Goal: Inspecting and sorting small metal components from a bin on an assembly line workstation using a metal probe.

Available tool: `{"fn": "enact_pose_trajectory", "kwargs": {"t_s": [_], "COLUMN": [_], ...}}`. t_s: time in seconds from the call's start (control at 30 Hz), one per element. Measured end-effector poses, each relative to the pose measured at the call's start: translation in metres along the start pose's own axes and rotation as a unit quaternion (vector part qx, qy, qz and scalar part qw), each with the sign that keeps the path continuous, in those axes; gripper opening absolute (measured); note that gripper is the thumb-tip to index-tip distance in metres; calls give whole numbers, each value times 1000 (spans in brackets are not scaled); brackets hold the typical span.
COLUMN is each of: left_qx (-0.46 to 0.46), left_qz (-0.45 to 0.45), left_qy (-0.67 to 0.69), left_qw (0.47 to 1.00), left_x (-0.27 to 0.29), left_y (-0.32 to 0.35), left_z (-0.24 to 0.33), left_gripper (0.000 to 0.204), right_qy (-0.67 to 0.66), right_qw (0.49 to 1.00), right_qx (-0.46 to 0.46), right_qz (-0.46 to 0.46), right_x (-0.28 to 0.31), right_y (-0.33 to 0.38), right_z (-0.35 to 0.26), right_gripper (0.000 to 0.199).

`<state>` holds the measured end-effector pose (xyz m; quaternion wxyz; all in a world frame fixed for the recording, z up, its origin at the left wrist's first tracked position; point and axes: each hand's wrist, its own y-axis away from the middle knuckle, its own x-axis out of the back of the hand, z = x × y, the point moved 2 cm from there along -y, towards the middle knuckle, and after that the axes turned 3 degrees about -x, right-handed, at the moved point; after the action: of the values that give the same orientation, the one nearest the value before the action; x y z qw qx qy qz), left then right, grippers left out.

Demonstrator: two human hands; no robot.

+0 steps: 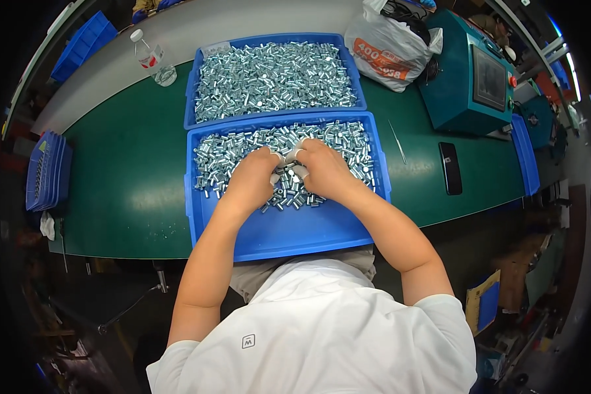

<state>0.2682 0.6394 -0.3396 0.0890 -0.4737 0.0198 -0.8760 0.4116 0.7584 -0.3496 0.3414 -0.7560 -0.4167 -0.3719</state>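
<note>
White shirt lowest in frame; both my hands, left hand (pixel 253 178) and right hand (pixel 323 169), curl with taped fingertips (pixel 297 156) touching on metal sleeves (pixel 224 152) in near blue tray (pixel 289 230), green bench (pixel 128 177) beneath, grip unclear.

A long green table (pixel 131 177) with a grey edge fills the room. A teal machine (pixel 469 75) sits at its right end. The floor (pixel 79 315) below is dark

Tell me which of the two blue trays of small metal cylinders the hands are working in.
The nearer tray, closest to the person. Both the left hand and right hand rest in its metal pieces; the farther tray behind it is fuller and untouched.
</note>
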Motion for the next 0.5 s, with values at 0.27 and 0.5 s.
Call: {"fn": "enact_pose_trajectory", "kwargs": {"t_s": [0.27,0.5], "left_qx": [22,55], "left_qz": [2,11], "left_qy": [26,103], "left_qw": [999,993], "left_x": [2,7], "left_y": [0,0], "left_z": [-5,-16], "left_gripper": [21,19], "right_qy": [-78,-187], "right_qw": [997,979], "right_qx": [24,-66], "right_qz": [1,37], "right_x": [2,24], "right_y": [-3,-2], "right_z": [6,12], "right_gripper": [19,25]}}
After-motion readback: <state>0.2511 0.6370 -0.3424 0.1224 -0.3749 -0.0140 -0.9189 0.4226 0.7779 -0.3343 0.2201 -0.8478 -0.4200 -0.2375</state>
